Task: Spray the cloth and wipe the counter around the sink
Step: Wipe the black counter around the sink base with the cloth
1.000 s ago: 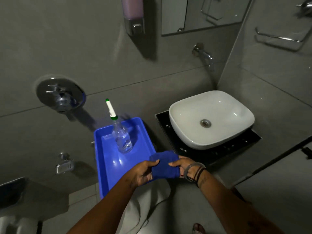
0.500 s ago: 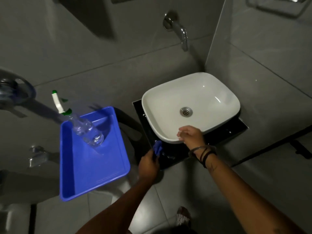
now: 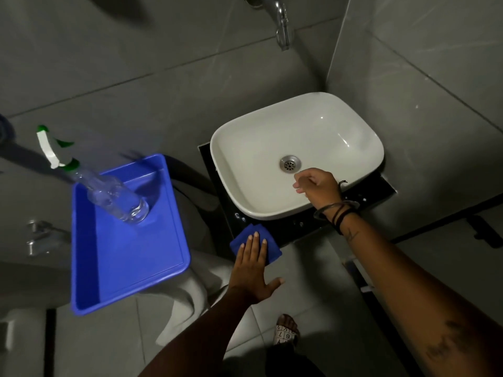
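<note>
A folded blue cloth (image 3: 273, 250) lies on the front left corner of the black counter (image 3: 288, 229) under the white sink (image 3: 272, 148). My left hand (image 3: 254, 268) presses flat on the cloth, fingers spread. My right hand (image 3: 318, 186) hovers over the sink's front rim, fingers loosely curled, holding nothing. A clear spray bottle (image 3: 109, 194) with a white and green head stands in the blue tray (image 3: 130, 262) to the left.
A chrome tap (image 3: 280, 20) juts from the grey tiled wall above the sink. A grey wall closes in on the right. My sandalled foot (image 3: 285, 331) shows on the tiled floor below. Chrome fittings (image 3: 38, 238) sit at the far left.
Both hands held the cloth in front of the tray. My left hand has carried it to the counter's front left corner and flattened on it. My right hand let go and moved over the sink.
</note>
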